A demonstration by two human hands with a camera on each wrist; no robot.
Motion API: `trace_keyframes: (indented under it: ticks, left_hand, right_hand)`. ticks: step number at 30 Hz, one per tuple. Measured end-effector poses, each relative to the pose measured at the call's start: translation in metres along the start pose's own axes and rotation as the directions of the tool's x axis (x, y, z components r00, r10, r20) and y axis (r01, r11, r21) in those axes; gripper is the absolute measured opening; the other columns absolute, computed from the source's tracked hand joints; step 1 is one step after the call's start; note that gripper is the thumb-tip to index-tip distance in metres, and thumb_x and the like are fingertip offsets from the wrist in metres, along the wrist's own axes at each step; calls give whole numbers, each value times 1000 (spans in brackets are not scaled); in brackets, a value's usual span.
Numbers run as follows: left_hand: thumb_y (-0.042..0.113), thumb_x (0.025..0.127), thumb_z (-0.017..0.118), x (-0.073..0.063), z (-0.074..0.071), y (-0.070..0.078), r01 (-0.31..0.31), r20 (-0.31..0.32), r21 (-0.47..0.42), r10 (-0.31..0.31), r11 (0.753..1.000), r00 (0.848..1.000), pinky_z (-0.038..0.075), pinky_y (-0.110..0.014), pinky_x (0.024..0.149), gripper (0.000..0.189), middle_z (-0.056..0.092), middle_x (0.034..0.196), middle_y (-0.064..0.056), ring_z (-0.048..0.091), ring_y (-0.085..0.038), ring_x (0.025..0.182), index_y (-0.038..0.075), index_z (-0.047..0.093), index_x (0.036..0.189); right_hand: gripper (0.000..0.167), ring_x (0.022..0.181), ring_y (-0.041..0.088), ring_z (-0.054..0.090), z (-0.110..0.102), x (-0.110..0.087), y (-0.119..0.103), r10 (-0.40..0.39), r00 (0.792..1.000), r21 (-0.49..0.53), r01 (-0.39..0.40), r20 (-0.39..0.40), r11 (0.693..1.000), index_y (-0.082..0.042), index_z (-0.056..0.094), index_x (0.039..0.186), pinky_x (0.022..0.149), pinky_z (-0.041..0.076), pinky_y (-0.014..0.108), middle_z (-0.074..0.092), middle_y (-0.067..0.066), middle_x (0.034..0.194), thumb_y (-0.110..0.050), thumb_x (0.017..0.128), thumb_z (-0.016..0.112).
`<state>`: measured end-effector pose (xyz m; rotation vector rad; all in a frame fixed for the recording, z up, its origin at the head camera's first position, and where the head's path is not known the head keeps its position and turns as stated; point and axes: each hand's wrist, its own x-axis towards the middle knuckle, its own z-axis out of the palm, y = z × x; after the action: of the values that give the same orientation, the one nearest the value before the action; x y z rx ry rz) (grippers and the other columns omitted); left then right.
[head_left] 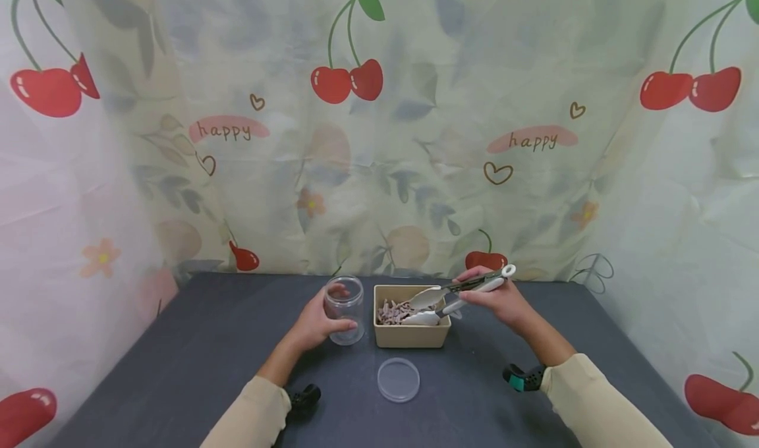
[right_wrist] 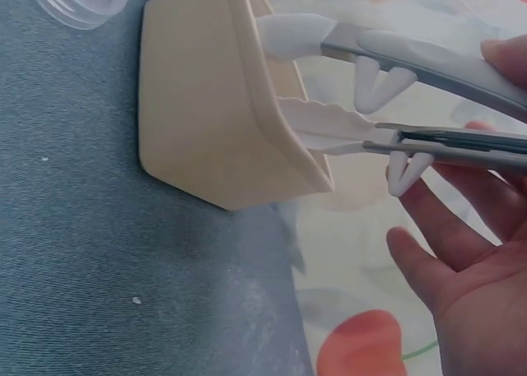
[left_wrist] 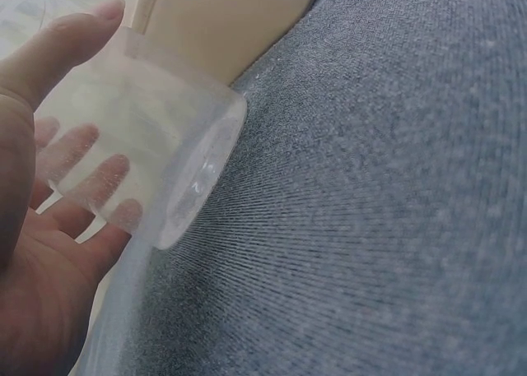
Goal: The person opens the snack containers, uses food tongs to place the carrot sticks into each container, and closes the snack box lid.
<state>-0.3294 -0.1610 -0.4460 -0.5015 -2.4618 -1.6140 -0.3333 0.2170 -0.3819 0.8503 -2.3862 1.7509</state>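
My left hand grips a clear plastic jar, thumb on the near side and fingers behind; in the left wrist view the jar has its base at the dark cloth. A beige rectangular box beside it holds small purplish-grey pieces. My right hand holds white and grey tongs, their two heads spread apart and reaching down into the box. In the right wrist view the tongs pass over the box rim, thumb on one arm and fingers under the other.
A round clear lid lies on the dark tabletop in front of the box. A patterned curtain with cherries hangs close behind the table and along both sides. Dark bands are worn at the wrists.
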Motion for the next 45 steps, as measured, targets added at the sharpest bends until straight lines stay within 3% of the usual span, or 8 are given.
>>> trace_keyframes:
  ticks: [3,7,14,18,29,33,40,45]
  left_hand:
    - [2,73,84,-5,-3,14,-1,17,11,1,1000,1000,46,-41,88,69,58,126,-22,57,-32,110,-6,47,130]
    - [3,73,85,-6,-3,14,-8,23,7,8,1000,1000,46,-41,89,69,58,125,-24,57,-33,110,-6,47,130]
    - [7,70,88,7,3,-24,18,-9,-1,-18,1000,1000,45,-42,89,75,60,125,-13,57,-28,111,0,47,133]
    - [6,69,88,7,3,-26,18,-10,-8,-19,1000,1000,46,-41,89,75,61,125,-12,58,-27,110,1,48,132]
    - [4,73,85,-7,-3,17,10,32,-1,-10,1000,999,47,-40,85,72,59,125,-20,58,-31,108,-7,46,133]
    - [5,74,84,-5,-2,13,18,36,2,-18,1000,999,47,-38,84,72,59,126,-19,57,-29,106,-7,45,134]
    - [6,71,87,7,3,-20,20,0,-11,-20,1000,1000,46,-40,87,74,60,126,-13,57,-28,108,0,47,134]
    - [10,70,88,8,2,-23,21,-5,-13,-21,1000,1000,46,-41,88,75,61,125,-9,57,-26,109,2,48,134]
  right_hand:
    - [31,79,15,62,1,3,0,4,1000,19,-5,26,1000,10,58,112,69,49,28,60,31,112,-1,86,71]
    - [33,80,16,63,0,3,0,25,998,32,-26,54,999,10,56,114,71,49,28,59,32,114,-3,87,71]
    - [35,78,17,61,-2,1,4,40,997,9,-41,62,999,8,56,116,72,48,32,60,29,113,-6,87,71]
    - [37,84,17,62,-2,0,6,56,997,-2,-56,48,998,7,59,118,76,49,33,61,27,113,-9,87,73]
    - [41,99,21,65,-4,1,5,35,999,11,-36,28,999,10,60,122,82,50,30,62,26,120,-7,88,72]
    - [40,96,18,65,-5,2,8,63,997,-3,-63,48,998,7,61,123,83,50,32,63,25,118,-10,88,72]
    - [39,93,18,66,-4,2,10,90,995,-1,-90,44,996,6,62,122,81,51,33,64,26,115,-12,89,72]
    - [39,92,18,68,1,3,12,103,995,34,-103,12,994,9,61,121,80,53,32,64,28,114,-12,89,71]
